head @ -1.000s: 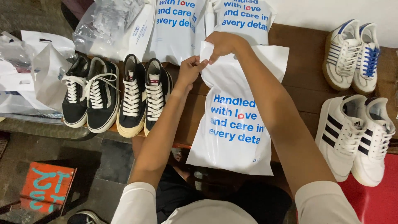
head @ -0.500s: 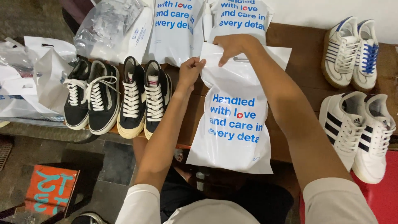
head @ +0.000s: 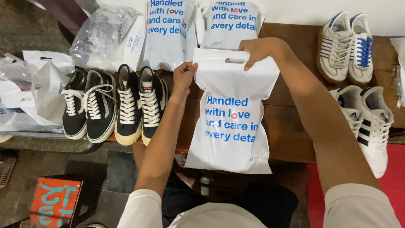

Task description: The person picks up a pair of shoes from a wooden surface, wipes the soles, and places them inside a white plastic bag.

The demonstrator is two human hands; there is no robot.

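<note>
Hands work at the top edge of a white plastic bag point(head: 231, 126) with blue lettering and a cut-out handle slot, seen from the head camera looking straight down. The left hand point(head: 184, 75) has its grip closed on the bag's upper left corner, thumb and fingers pinched on the plastic. The right hand point(head: 258, 50) has its grip clamped over the upper right edge, just beside the handle slot. The bag is bulky and filled; it lies on the wooden counter point(head: 291, 126) with its lower end hanging past the near edge, above the person's lap.

Behind it, two more filled white bags point(head: 171, 29) of the same kind lean against the wall, touching its top edge. To the left stand two pairs of black sneakers point(head: 112, 105) with white laces, side by side, and beyond them a clear plastic bundle point(head: 99, 36) and loose white bags point(head: 31, 93). To the right sit white sneakers with blue laces point(head: 346, 46) and, nearer, white sneakers with black stripes point(head: 369, 122). An orange box point(head: 55, 202) lies on the floor below.

With so much of the bag overhanging, it could likely slide off the counter if either pinch loosens. The thin plastic may also tear at the slot under a hard pull.
</note>
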